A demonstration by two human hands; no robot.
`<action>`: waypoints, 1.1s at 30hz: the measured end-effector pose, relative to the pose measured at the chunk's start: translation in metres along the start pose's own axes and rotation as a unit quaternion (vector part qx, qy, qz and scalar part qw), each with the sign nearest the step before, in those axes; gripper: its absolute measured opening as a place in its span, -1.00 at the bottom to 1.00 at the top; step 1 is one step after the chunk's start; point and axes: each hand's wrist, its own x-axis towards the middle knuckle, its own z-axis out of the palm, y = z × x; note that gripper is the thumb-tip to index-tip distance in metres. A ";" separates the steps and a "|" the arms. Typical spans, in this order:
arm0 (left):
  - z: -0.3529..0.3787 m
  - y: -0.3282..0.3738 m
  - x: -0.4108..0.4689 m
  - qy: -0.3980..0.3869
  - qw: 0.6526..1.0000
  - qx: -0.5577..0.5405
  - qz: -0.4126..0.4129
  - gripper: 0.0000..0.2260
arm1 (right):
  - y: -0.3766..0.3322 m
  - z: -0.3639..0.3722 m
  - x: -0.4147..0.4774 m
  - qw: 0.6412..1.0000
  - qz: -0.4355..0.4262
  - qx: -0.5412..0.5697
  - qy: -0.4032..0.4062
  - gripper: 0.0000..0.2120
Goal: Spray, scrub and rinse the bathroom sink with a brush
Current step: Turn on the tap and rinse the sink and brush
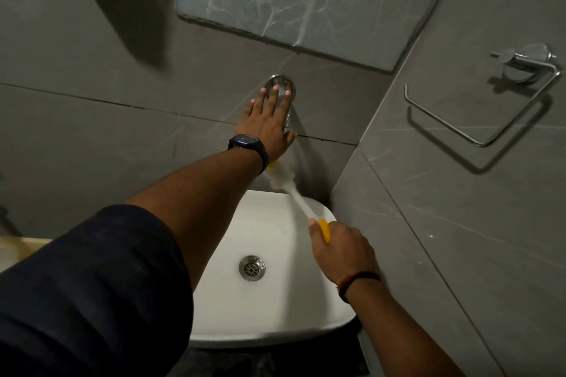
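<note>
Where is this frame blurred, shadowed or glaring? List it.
Head view: dim overall; brush head and water under the left hand smear with motion; towel ring throws a hard shadow on the tile; mirror shows streaky glare; wide-angle bends the wall lines.

Head view: steep downward, close over sink [269,324], edges perhaps distorted.

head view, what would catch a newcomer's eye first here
The left hand lies flat over the round chrome wall tap at centre. Below it, the right hand grips a yellow-handled white brush above the white ceramic sink with its steel drain.
</note>
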 end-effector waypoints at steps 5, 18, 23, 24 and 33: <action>0.001 0.000 0.000 -0.002 1.000 0.000 -0.001 -0.30 | 0.005 0.001 0.000 0.999 -0.027 -0.033 -0.010 -0.52; -0.001 0.000 -0.002 -0.002 1.000 -0.012 0.002 -0.31 | 0.008 -0.001 -0.001 0.997 -0.036 -0.064 -0.038 -0.51; -0.001 0.001 -0.001 -0.005 1.000 -0.016 -0.004 -0.32 | 0.009 0.007 -0.003 0.996 -0.036 -0.059 -0.052 -0.54; -0.002 0.001 -0.001 -0.009 1.000 -0.017 -0.005 -0.31 | 0.009 0.009 -0.003 0.997 -0.030 -0.051 -0.048 -0.53; -0.014 -0.061 -0.090 0.042 0.987 -0.108 -0.115 -0.34 | -0.010 0.016 -0.025 0.997 -0.028 0.069 -0.018 -0.60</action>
